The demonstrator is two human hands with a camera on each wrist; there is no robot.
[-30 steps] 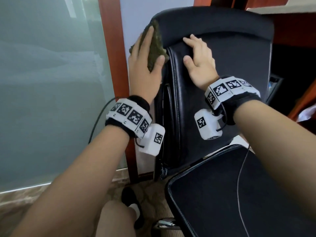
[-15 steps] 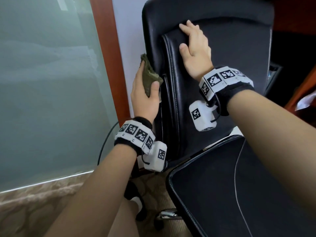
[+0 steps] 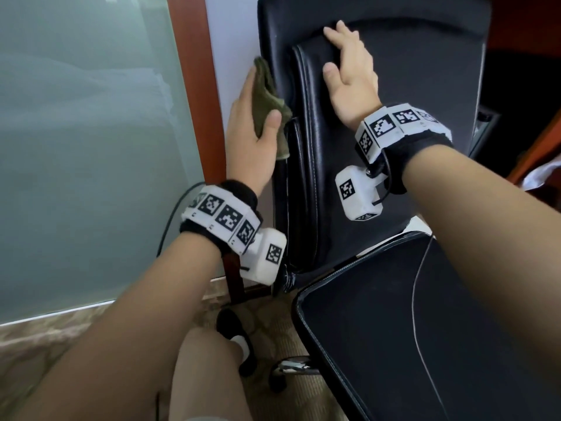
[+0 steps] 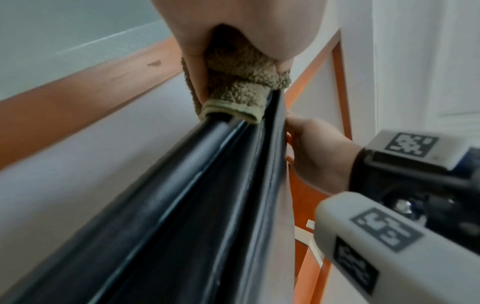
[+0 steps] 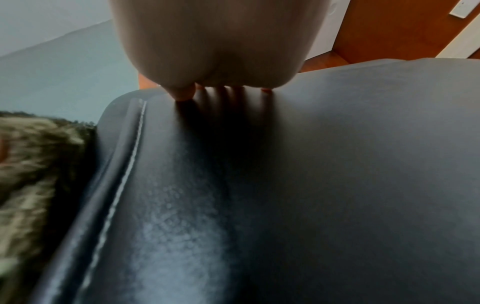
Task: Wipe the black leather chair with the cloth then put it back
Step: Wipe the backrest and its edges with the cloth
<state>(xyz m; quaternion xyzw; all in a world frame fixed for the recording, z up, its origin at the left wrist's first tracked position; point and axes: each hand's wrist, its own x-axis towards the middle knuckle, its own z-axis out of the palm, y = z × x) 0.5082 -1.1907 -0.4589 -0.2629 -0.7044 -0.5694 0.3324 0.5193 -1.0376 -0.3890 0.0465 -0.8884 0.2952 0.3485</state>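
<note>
The black leather chair stands upright before me, its seat at lower right. My left hand holds an olive-green terry cloth against the left side edge of the backrest, thumb over the cloth. In the left wrist view the cloth wraps the black edge under my palm. My right hand lies flat on the front of the backrest, fingers straight. The right wrist view shows the fingertips pressing the leather, with the cloth blurred at left.
A frosted glass panel and a brown wooden frame stand close on the left, with a pale wall strip behind the chair. My foot in a black shoe and the chair's chrome base are on the patterned carpet below.
My left hand slid the cloth down the backrest's left edge from the top corner, then stayed near mid-height. The right hand stayed flat on the backrest.
</note>
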